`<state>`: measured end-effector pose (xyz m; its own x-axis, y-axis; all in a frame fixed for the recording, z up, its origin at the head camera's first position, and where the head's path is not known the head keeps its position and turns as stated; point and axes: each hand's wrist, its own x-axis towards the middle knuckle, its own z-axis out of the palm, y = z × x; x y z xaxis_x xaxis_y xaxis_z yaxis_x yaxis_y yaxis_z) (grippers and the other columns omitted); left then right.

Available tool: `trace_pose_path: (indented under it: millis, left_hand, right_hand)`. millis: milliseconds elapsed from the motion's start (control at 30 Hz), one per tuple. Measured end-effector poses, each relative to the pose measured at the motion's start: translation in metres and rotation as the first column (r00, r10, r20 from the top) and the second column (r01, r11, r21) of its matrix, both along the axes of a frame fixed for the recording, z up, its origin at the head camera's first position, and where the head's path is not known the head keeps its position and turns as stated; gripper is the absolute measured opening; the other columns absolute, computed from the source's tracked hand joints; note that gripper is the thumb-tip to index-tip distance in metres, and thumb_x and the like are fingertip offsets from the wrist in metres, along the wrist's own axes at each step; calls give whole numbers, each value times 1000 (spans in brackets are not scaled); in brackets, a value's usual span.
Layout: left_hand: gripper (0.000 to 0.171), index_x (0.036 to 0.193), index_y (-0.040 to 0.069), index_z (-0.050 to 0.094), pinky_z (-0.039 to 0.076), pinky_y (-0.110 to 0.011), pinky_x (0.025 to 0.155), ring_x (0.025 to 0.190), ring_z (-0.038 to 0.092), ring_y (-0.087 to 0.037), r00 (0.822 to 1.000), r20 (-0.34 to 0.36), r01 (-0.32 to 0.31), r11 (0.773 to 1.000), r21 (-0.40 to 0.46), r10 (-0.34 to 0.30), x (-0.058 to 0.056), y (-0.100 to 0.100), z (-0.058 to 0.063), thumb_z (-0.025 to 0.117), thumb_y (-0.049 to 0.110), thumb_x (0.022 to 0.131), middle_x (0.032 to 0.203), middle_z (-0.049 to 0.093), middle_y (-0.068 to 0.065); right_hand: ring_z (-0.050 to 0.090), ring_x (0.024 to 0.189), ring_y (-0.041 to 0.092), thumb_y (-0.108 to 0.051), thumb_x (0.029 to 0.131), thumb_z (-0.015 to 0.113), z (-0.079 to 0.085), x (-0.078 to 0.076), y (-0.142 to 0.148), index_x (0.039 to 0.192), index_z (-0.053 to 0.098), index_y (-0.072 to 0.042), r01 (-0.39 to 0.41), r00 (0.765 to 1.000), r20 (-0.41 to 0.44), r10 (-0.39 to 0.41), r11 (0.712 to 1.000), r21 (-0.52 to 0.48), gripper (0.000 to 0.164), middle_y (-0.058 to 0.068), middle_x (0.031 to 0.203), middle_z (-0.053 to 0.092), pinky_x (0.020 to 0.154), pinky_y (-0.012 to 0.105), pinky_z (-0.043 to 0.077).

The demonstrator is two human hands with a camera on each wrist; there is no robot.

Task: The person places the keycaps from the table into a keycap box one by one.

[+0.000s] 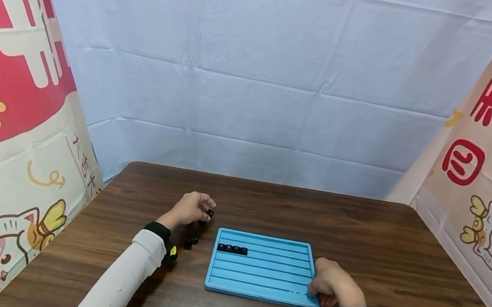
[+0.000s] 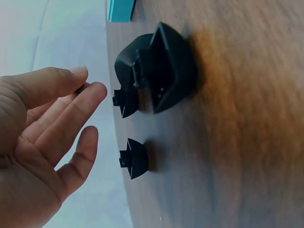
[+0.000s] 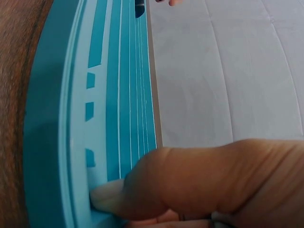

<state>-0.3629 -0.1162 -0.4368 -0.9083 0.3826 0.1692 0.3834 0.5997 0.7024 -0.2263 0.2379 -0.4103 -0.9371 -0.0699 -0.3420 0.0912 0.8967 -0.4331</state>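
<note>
My left hand [image 1: 189,209] is raised just above the table, left of the blue tray [image 1: 260,297]. Its thumb and fingertips pinch a small black keycap [image 1: 210,213], which is mostly hidden in the left wrist view. Loose black keycaps [image 2: 137,159] lie on the wood beneath and beside that hand, some tipped on their sides. My right hand [image 1: 335,283] grips the tray's near right corner; the thumb [image 3: 111,194] presses on its surface while the other fingers curl at the edge. A short row of black keycaps [image 1: 232,249] sits in a groove on the tray's left side.
The brown wooden table [image 1: 400,257] extends around the tray on all sides. Behind it hangs a pale cloth [image 1: 258,98]. Printed cloth panels stand at the left [image 1: 4,142] and right [image 1: 466,213].
</note>
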Motion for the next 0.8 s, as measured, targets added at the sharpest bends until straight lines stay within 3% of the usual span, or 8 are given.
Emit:
trace_pose_path:
  millis: [433,800]
  left_hand:
    - [14,86,9,68,49,-32,67,74,59,-13,999,-39,9,999,45,-8,-1,5,-5,76,2,76,81,64,1]
    - [16,82,8,65,49,-30,65,70,58,-14,1000,-10,21,997,81,-20,-1,10,-6,77,1,74,76,60,0]
  right_hand:
    - [53,40,17,6,75,65,-1,-1,1,74,55,4,8,1000,-11,-8,1000,-15,10,14,52,54,39,28,45]
    - [54,40,18,7,75,64,0,0,0,76,55,5,2,1000,-3,-2,1000,-15,9,14,53,55,40,27,46]
